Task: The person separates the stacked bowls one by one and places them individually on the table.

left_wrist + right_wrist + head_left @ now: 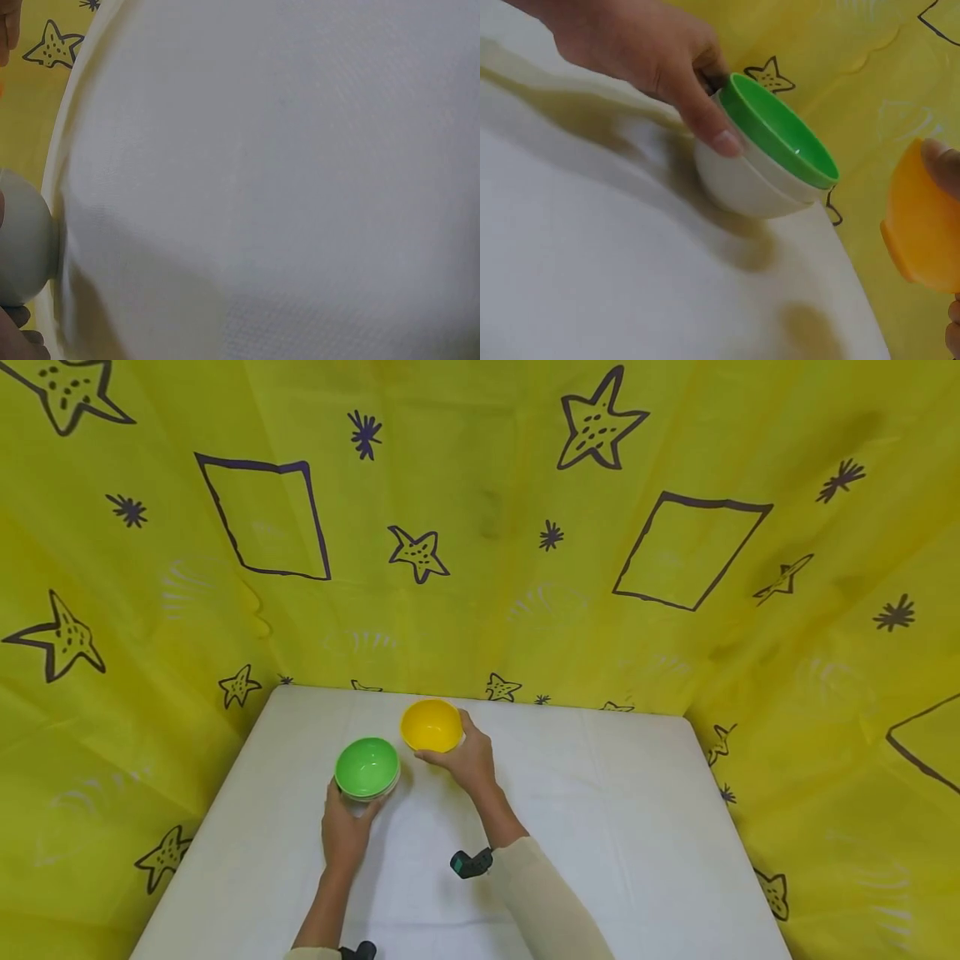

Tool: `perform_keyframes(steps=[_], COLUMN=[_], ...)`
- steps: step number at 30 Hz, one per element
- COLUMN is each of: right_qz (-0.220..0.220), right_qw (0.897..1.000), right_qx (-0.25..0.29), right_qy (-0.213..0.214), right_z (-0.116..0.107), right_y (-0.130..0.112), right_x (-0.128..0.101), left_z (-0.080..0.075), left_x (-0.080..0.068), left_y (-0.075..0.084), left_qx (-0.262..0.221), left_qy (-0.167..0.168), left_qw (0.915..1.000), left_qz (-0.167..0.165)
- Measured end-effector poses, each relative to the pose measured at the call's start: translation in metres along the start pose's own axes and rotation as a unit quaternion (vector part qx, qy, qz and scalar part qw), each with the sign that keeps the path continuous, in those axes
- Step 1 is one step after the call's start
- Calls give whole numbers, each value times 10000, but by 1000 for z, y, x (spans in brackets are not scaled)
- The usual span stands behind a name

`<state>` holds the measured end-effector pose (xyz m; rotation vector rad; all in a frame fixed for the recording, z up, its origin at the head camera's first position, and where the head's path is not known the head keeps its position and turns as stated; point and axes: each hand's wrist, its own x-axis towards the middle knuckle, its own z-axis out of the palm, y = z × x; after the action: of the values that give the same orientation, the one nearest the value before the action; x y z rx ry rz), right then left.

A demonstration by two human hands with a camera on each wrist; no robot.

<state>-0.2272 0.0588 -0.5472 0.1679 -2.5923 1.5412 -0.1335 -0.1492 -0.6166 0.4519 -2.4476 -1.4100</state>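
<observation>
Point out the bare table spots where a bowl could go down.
Bare white table runs from the right hand to the right edge, and along the left edge beside the left hand. It is crowded only at centre-back, around the green bowl and yellow bowl.

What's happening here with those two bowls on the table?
A person is handling two bowls over a white table set against a yellow star-printed backdrop. The left hand grips the green bowl, which seems to sit nested in a white bowl, thumb against its side. The right hand holds the yellow bowl beside it, farther back. The two bowls are apart, not stacked.
</observation>
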Motion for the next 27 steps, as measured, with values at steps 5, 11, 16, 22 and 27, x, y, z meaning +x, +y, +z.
perform_keyframes(steps=[5, 11, 16, 22, 27], right_qz=[-48, -67, -13, 92, 159], right_qw=[9999, 10000, 9999, 9998, 9995], right_qx=[-100, -59, -91, -153, -239], right_qy=[-30, 33, 80, 55, 98], right_z=[0, 2, 5, 9, 12], right_y=[8, 14, 20, 26, 32], right_x=[-6, -13, -20, -26, -30], left_z=[0, 0, 0, 1, 2], left_x=[0, 0, 0, 1, 1], left_y=[-1, -1, -2, -6, -6], left_qx=[19, 30, 10, 14, -26], left_qy=[-8, -41, 7, 52, 61], left_qw=[10000, 10000, 10000, 10000, 10000], left_qz=[-10, -8, 34, 56, 55])
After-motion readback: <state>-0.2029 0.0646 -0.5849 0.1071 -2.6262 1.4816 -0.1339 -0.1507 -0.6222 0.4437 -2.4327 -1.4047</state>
